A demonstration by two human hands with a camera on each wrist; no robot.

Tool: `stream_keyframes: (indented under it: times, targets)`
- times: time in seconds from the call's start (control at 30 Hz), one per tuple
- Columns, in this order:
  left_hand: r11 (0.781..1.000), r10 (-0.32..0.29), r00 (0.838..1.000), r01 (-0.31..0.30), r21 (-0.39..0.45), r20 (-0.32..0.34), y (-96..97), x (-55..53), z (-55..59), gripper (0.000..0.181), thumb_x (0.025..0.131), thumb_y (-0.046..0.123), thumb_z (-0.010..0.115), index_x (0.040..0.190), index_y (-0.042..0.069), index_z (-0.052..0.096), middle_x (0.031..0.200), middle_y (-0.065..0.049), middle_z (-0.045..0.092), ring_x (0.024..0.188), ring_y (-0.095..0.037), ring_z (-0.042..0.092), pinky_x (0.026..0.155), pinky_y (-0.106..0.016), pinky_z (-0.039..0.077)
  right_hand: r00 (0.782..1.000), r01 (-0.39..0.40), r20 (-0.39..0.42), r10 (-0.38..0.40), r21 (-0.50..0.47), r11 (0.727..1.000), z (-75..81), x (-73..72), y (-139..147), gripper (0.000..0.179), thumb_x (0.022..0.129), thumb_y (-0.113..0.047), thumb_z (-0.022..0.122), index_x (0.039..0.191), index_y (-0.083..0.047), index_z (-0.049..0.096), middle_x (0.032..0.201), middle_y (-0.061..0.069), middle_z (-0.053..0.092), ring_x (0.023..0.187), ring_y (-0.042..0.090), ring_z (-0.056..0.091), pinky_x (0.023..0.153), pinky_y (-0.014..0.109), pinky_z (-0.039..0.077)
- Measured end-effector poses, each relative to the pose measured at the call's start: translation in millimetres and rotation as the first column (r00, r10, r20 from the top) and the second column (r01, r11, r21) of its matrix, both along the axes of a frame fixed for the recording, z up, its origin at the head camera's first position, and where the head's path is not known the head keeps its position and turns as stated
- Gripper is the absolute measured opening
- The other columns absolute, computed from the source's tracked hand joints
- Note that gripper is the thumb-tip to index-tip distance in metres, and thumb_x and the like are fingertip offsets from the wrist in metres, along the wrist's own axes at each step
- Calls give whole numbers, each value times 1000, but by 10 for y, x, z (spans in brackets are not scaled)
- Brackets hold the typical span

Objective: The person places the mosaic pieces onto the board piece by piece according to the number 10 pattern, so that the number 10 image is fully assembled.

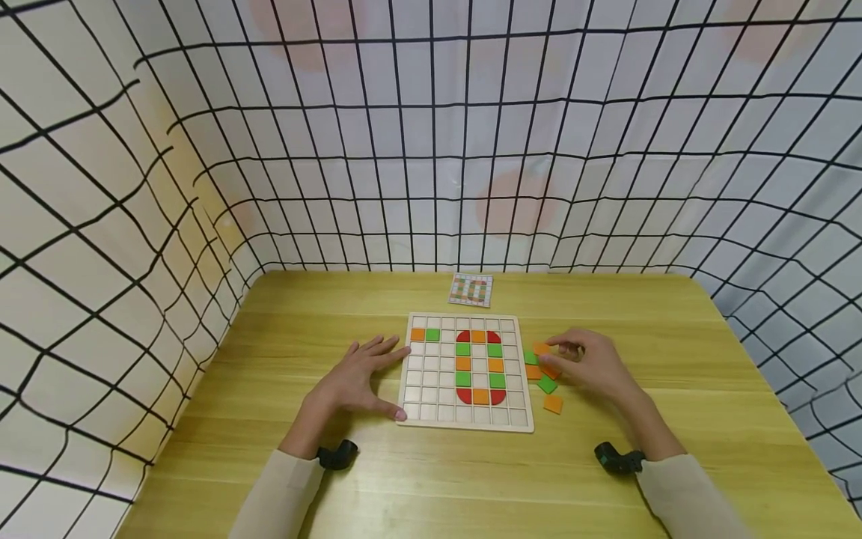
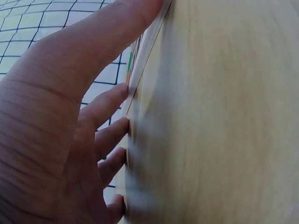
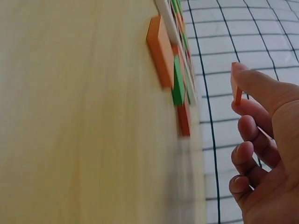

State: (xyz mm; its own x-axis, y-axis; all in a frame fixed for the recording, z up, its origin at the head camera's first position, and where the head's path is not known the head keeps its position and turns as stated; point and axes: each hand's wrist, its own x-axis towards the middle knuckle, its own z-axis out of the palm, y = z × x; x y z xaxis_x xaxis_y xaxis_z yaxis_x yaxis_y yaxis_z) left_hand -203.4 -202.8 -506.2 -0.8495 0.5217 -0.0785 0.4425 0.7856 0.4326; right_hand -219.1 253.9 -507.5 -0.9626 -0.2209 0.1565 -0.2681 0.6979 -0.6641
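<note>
My right hand pinches an orange square tile between thumb and index finger, held up off the table in the right wrist view. Below and beside that hand lie several loose orange and green tiles, among them a green tile and an orange tile. My left hand is spread at the left side of the wooden grid board, thumb at its lower left corner and index finger at its left edge. On the board sit red, orange and green tiles in a ring, plus an orange and a green tile at upper left.
A small patterned card lies behind the board on the wooden table. Black wire mesh with white cloth behind it encloses the back and sides.
</note>
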Motion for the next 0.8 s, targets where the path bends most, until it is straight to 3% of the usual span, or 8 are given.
stream_keyframes:
  times: [0.2,0.43,0.8]
  targets:
    - [1000,-1,1000,1,-4,-7,-10,3,2,117,62,79,82,160,32,39,171,-4,27,160,-37,17,124,-71,9,999,-13,34,15,-63,998,30,-90,-257,37,87,-41,84,110,-13,78,86,1,61,75,18,50,63,24,40]
    - [1000,2,1000,-2,1,4,-8,11,15,116,62,77,84,160,32,40,171,-4,27,160,-37,17,124,-71,9,999,-49,16,51,-116,992,34,-180,-566,33,86,-35,85,109,-11,80,83,1,58,72,18,48,61,25,37]
    - [1000,7,1000,-7,-5,12,8,1,15,117,62,78,83,160,32,40,171,-4,26,160,-36,15,125,-71,7,996,-90,8,92,-142,986,26,-289,-1079,34,85,-40,85,109,-17,82,78,0,55,73,19,50,62,25,37]
